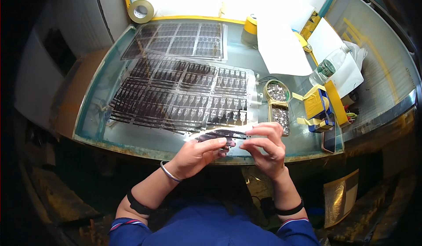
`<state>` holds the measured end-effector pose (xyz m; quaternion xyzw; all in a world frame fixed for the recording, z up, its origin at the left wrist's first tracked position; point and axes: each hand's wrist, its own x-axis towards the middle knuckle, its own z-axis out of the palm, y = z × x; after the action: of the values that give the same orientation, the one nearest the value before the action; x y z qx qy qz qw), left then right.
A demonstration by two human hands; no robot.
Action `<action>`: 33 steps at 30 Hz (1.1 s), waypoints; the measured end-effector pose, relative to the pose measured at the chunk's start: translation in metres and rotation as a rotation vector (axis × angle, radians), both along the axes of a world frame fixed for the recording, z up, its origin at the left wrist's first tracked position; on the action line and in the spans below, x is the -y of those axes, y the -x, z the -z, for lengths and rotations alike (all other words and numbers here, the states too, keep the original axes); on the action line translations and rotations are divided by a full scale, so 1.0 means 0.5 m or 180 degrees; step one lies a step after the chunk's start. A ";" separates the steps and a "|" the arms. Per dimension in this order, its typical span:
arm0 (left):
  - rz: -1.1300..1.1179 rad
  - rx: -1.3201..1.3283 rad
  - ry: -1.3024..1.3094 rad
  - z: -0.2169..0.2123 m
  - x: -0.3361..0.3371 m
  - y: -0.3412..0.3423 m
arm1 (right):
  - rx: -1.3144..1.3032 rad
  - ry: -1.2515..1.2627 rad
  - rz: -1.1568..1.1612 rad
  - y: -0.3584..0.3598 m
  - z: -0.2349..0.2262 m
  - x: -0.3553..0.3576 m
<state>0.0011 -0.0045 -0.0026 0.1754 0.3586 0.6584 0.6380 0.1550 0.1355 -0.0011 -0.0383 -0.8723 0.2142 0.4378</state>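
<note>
A narrow, glossy film strip (215, 134) with dark printed patterns and clear edges is held up over the front edge of the glass table. My left hand (195, 156) is closed on it, thumb on top and fingers beneath. At the strip's right end are the curled thumb and fingers of my right hand (269, 149), which seem to pinch its edge; the exact contact is hard to see. Just beyond my hands lies a large stack of printed film sheets (180, 92), with rows of dark and clear shapes. Behind it rests another dark film sheet (184, 39).
Two small containers (278, 92) of tiny metallic-looking pieces stand right of the sheets. Farther right are a blue and yellow box (317, 105), a phone (329, 140) and a plastic bottle (329, 65). A tape roll (141, 11) sits back left; white paper (281, 48) leans at back right.
</note>
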 end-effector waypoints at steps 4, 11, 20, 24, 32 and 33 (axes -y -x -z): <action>0.0070 -0.0043 -0.0004 0.000 -0.002 0.006 | -0.0190 0.0732 0.1043 -0.014 -0.035 -0.025; 0.0102 -0.0070 0.0112 0.000 -0.003 0.002 | 0.1305 0.0960 0.1519 -0.081 -0.028 -0.106; 0.0239 -0.0115 0.0002 0.014 -0.006 0.008 | 0.1366 0.0611 0.1660 -0.069 -0.009 -0.112; 0.0193 -0.0105 0.0007 0.011 -0.004 0.005 | 0.1171 0.0445 0.1650 -0.068 0.000 -0.115; 0.0189 -0.0118 0.0082 0.006 -0.002 0.006 | 0.1463 0.0349 0.1637 -0.071 -0.024 -0.115; 0.0188 -0.0113 0.0088 0.006 -0.001 0.006 | 0.1484 0.0350 0.1631 -0.070 -0.024 -0.114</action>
<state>-0.0019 -0.0038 -0.0056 0.1887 0.3736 0.6310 0.6532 0.1898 0.1927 0.0112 -0.3274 -0.8981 0.1295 0.2637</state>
